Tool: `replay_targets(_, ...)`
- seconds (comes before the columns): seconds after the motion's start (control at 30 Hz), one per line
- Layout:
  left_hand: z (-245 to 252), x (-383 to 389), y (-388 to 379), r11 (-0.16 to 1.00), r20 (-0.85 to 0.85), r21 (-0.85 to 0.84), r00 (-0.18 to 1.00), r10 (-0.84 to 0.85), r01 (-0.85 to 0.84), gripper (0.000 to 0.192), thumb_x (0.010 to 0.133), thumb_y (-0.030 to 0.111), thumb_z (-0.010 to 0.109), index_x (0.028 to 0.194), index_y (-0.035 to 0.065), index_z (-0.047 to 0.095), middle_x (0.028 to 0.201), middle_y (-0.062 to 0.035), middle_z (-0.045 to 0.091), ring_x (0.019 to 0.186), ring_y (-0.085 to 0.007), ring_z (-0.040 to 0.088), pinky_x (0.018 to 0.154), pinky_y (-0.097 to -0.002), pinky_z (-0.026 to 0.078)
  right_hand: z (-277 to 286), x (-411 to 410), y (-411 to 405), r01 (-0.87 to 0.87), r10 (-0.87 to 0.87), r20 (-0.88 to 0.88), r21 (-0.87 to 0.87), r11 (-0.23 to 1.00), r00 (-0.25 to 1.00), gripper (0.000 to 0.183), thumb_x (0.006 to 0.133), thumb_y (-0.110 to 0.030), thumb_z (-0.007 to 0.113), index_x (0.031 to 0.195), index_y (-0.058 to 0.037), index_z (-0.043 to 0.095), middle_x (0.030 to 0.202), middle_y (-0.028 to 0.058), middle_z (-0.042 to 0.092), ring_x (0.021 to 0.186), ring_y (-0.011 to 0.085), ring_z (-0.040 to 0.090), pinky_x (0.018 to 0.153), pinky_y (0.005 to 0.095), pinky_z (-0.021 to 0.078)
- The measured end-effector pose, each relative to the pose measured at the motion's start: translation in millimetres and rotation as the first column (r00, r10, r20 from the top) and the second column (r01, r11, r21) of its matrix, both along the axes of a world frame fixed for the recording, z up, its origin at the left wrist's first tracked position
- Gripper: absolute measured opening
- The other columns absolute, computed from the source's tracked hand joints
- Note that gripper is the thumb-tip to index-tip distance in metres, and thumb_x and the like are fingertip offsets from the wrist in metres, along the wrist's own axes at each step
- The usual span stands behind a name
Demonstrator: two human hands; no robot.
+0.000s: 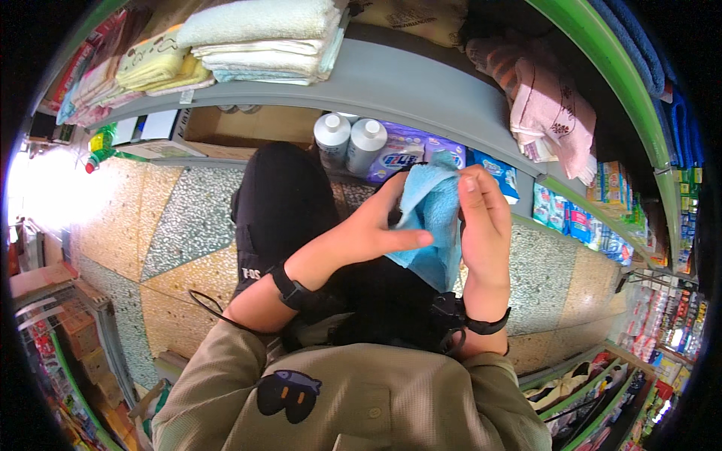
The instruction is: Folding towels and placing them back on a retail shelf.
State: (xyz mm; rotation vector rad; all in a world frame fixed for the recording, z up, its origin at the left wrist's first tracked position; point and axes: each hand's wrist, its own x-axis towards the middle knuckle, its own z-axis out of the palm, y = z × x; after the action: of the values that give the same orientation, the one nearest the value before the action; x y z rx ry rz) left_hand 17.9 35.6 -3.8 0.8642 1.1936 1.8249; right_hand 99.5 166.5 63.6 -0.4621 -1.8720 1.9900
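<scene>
A light blue terry towel hangs in loose folds between my hands, above my dark-trousered knees. My left hand holds it from the left side, thumb lying across the front and the other fingers partly hidden by the cloth. On the right, my right hand pinches the towel's upper edge between thumb and fingers. Straight ahead is a grey metal shelf. It carries a stack of white and pale blue folded towels, yellow folded towels and a rumpled pink towel.
Below the shelf stand white capped bottles, purple packages, blue packs and an open cardboard box. A green-edged rack curves up at the right. Stocked shelves lie behind me, with cartons at the left.
</scene>
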Motion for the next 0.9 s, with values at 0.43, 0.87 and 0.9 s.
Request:
replay_targets(0.43, -1.7, -14.0, -13.4, 0.910, -0.094, -0.202, 0.932, 0.351, -0.363, 0.021, 0.087, 0.004, 0.050, 0.107, -0.0010, 0.052, 0.093, -0.0031, 0.057, 0.088, -0.0090, 0.052, 0.078, -0.0236, 0.042, -9.3, -10.3, -4.7, -0.327, 0.120, 0.355, 0.606, 0.726, 0.927, 0.027, 0.069, -0.016, 0.067, 0.083, -0.0001, 0.050, 0.073, 0.0157, 0.053, 0.067, 0.0325, 0.054, 0.061, 0.0380, 0.0430)
replay_targets(0.87, 38.9, -38.6, -42.1, 0.891, -0.435, -0.276, 0.873, 0.218, -0.360, 0.021, 0.081, -0.003, 0.056, 0.102, -0.0008, 0.058, 0.091, -0.0052, 0.060, 0.083, -0.0104, 0.054, 0.075, -0.0230, 0.043, -3.7, 11.7, 60.5, 0.143, -0.289, 0.092, 0.704, 0.695, 0.953, 0.017, 0.069, 0.005, 0.053, 0.085, -0.0023, 0.055, 0.072, 0.0081, 0.058, 0.065, 0.0157, 0.055, 0.063, 0.0260, 0.0445)
replay_targets(0.9, 42.6, -39.2, -42.6, 0.892, -0.435, -0.277, 0.874, 0.216, -0.358, 0.021, 0.081, -0.003, 0.056, 0.102, -0.0008, 0.058, 0.091, -0.0052, 0.060, 0.083, -0.0104, 0.054, 0.075, -0.0230, 0.043, -3.8, 15.1, 67.4, 0.143, -0.291, 0.093, 0.704, 0.695, 0.952, 0.017, 0.069, 0.005, 0.053, 0.085, -0.0023, 0.055, 0.072, 0.0081, 0.058, 0.065, 0.0157, 0.055, 0.063, 0.0260, 0.0445)
